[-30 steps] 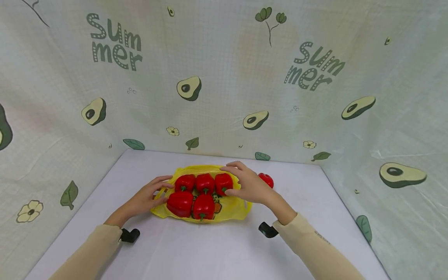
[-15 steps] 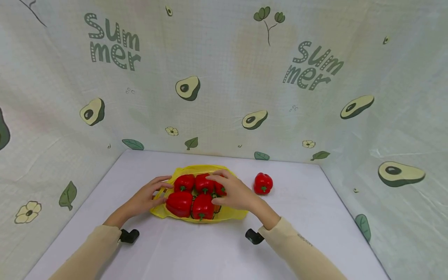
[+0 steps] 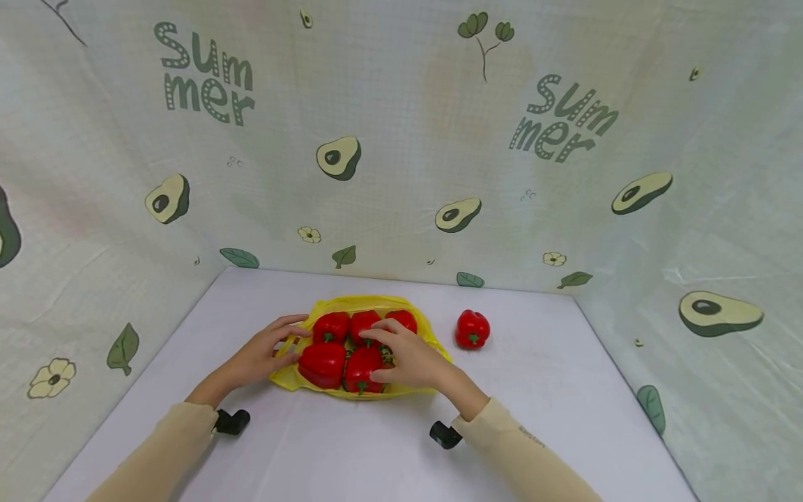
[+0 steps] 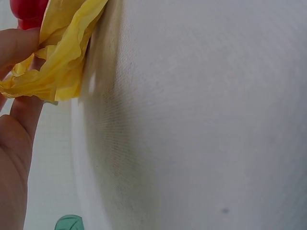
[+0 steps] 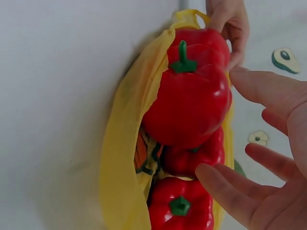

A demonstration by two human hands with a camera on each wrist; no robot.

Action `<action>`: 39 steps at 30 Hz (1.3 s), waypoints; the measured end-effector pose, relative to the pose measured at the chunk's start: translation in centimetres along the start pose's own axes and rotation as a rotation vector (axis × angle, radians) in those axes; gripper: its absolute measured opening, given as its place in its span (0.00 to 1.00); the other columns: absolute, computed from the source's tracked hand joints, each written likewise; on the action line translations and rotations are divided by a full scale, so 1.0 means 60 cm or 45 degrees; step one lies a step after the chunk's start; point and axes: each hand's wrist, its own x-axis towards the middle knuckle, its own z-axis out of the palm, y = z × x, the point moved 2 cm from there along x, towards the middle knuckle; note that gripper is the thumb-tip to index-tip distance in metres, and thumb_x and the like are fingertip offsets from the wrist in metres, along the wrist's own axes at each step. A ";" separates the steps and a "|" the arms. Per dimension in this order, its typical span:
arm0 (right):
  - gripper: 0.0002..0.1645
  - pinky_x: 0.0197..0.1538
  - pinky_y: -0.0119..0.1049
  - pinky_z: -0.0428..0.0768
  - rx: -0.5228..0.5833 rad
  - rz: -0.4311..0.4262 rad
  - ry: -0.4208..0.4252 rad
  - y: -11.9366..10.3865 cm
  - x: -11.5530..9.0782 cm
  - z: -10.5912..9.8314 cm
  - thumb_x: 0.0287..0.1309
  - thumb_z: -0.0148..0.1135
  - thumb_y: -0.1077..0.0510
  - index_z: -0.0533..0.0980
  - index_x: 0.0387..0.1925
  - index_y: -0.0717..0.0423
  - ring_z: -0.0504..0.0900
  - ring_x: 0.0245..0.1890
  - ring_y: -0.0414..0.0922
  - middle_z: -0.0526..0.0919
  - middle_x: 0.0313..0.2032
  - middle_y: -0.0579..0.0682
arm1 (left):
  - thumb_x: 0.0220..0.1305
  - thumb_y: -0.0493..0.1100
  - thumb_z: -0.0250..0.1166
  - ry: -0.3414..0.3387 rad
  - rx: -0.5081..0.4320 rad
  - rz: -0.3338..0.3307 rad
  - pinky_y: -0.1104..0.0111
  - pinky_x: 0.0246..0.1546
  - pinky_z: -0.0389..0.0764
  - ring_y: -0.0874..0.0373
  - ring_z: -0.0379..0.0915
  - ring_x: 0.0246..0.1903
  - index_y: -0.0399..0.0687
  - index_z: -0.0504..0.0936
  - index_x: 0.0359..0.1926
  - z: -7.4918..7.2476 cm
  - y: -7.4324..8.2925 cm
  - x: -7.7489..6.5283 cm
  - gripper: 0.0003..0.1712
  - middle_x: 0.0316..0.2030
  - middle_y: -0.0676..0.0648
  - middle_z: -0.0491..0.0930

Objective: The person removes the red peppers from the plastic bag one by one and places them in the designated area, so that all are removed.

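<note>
Several red bell peppers [image 3: 322, 365] with green stems sit in a yellow plastic bag [image 3: 291, 376] lying mouth-up on the table. My left hand [image 3: 260, 354] grips the bag's left edge, its thumb and fingers on either side of the crumpled yellow plastic [image 4: 62, 67]. My right hand [image 3: 410, 357] is over the bag's right half with fingers spread. Its thumb tip is right at the nearest bell pepper [image 5: 192, 103], and a fingertip overlaps the peppers behind in the right wrist view. This hand hides part of the right-hand peppers in the head view.
One more red bell pepper [image 3: 472, 329] stands on the white table [image 3: 533, 390] to the right of the bag. A pale cloth [image 3: 401, 139] printed with avocados, leaves and lettering rises behind and at both sides.
My right hand has moved left and toward me, from the back right pepper to the front peppers. The pepper outside the bag shows fully now. My left hand keeps its place.
</note>
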 end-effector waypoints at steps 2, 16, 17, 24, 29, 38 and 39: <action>0.41 0.64 0.41 0.83 0.010 -0.012 -0.002 0.000 0.000 0.004 0.63 0.77 0.52 0.72 0.75 0.46 0.71 0.70 0.48 0.71 0.72 0.49 | 0.69 0.37 0.73 0.000 0.003 0.000 0.34 0.58 0.80 0.32 0.59 0.75 0.52 0.81 0.65 0.000 -0.001 0.001 0.25 0.78 0.42 0.63; 0.38 0.62 0.41 0.83 0.017 0.005 -0.061 0.002 0.001 0.033 0.63 0.76 0.54 0.75 0.73 0.47 0.74 0.69 0.49 0.71 0.71 0.51 | 0.70 0.38 0.72 -0.002 -0.003 -0.009 0.34 0.57 0.81 0.32 0.59 0.76 0.54 0.81 0.65 0.000 -0.002 0.000 0.24 0.78 0.42 0.62; 0.37 0.63 0.41 0.83 0.014 0.008 -0.061 0.002 0.002 0.035 0.63 0.76 0.54 0.75 0.72 0.46 0.75 0.68 0.49 0.72 0.71 0.51 | 0.70 0.38 0.72 -0.003 -0.004 -0.007 0.34 0.57 0.81 0.32 0.59 0.76 0.54 0.81 0.65 0.000 -0.002 0.000 0.24 0.78 0.42 0.62; 0.35 0.64 0.42 0.83 -0.009 0.020 -0.055 -0.001 0.004 0.043 0.62 0.77 0.54 0.77 0.70 0.46 0.74 0.69 0.48 0.73 0.70 0.50 | 0.70 0.39 0.72 -0.005 -0.017 0.008 0.34 0.57 0.81 0.32 0.59 0.75 0.52 0.81 0.64 -0.002 -0.003 -0.002 0.24 0.78 0.42 0.62; 0.35 0.63 0.41 0.83 -0.022 0.023 -0.058 0.001 0.004 0.050 0.62 0.77 0.53 0.77 0.70 0.45 0.74 0.68 0.48 0.74 0.69 0.50 | 0.69 0.37 0.72 -0.004 -0.023 0.023 0.33 0.57 0.80 0.31 0.60 0.75 0.49 0.81 0.64 -0.003 -0.001 -0.002 0.24 0.78 0.41 0.62; 0.34 0.62 0.40 0.83 -0.021 0.011 -0.048 0.005 0.007 0.060 0.62 0.77 0.54 0.77 0.69 0.44 0.75 0.66 0.47 0.76 0.66 0.49 | 0.69 0.37 0.72 -0.013 -0.032 0.020 0.33 0.57 0.80 0.32 0.60 0.75 0.48 0.81 0.65 -0.002 -0.001 -0.001 0.24 0.78 0.42 0.62; 0.34 0.62 0.40 0.83 -0.020 0.010 -0.045 0.005 0.007 0.061 0.62 0.77 0.55 0.77 0.69 0.44 0.75 0.65 0.47 0.76 0.66 0.49 | 0.69 0.37 0.72 -0.013 -0.033 0.022 0.33 0.57 0.80 0.32 0.60 0.75 0.48 0.81 0.65 -0.002 -0.001 -0.002 0.24 0.78 0.42 0.62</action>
